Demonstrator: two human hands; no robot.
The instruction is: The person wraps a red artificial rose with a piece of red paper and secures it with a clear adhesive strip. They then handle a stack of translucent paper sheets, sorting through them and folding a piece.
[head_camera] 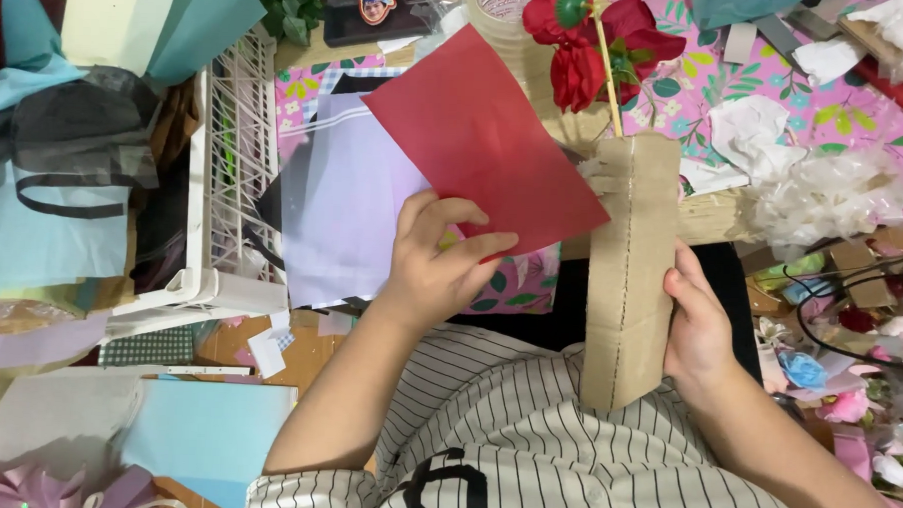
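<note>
Cluttered with craft scraps, our worktop (733,219) runs under a pink floral cloth (777,95) at the far right, with crumpled white tissue (804,186) lying on it and a white wire basket (229,176) standing at the left beside stacked blue and cream paper sheets (129,22).

We hold two things above our lap. Our left hand (436,263) pinches the near corner of a red paper sheet (486,135), thumb on top and fingers (423,218) curled beneath, so the sheet slants up and away over a pale lilac sheet (343,210). Our right hand (699,328) grips the right edge of a tall brown cardboard holder (628,270), thumb pressed on its front face, keeping it upright. A thin stick (608,79) rises from its far end, carrying a red artificial flower (589,38). The red sheet's right edge touches or overlaps the holder's left side.

We judge that we are in the wrapping stage, bringing the red sheet to the flower's holder. Next the sheet likely needs sliding behind or around the cardboard, which calls for a steady right hand and a loosened left pinch so the paper can turn without creasing.
</note>
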